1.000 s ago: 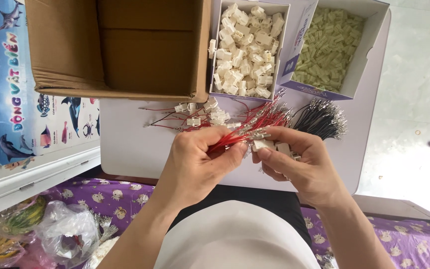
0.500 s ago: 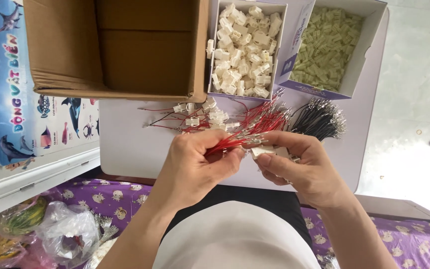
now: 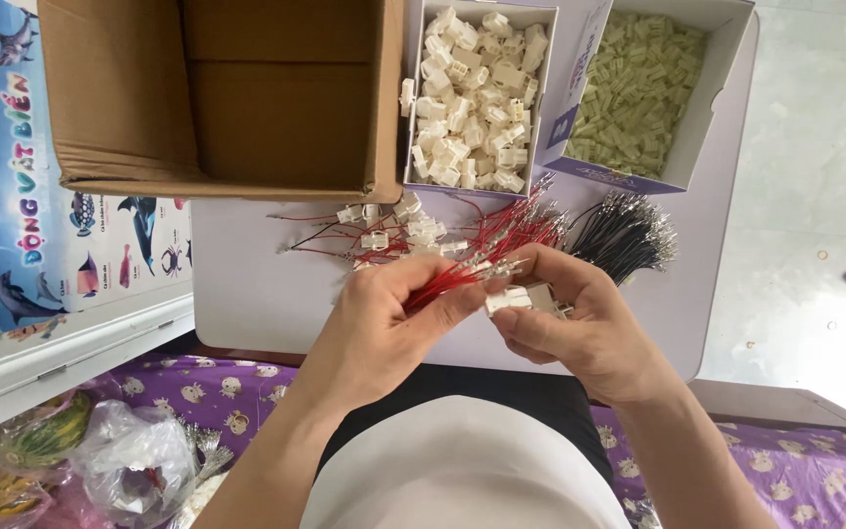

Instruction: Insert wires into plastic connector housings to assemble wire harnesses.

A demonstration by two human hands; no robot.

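- White desk (image 3: pixel 247 294) stands over a pale floor; on it sit an open cardboard box (image 3: pixel 217 98), a box of white connectors (image 3: pixel 472 98) and a box of pale green parts (image 3: pixel 638 88).
- Left hand (image 3: pixel 384 323) is closed around a bundle of red wires (image 3: pixel 452 284), just above the desk edge.
- Right hand (image 3: pixel 580 333) pinches a small white connector (image 3: pixel 511 299) between thumb and fingers, touching the wire ends.
- I judge the wires light, thin and bendy; best held near the metal tips. The connector looks hard, smooth and easy to drop.
- Black wires (image 3: pixel 624 235) lie near the right hand.
- Finished pieces (image 3: pixel 384 225) behind the hands are tangled; wire tips inside the fingers are hidden.
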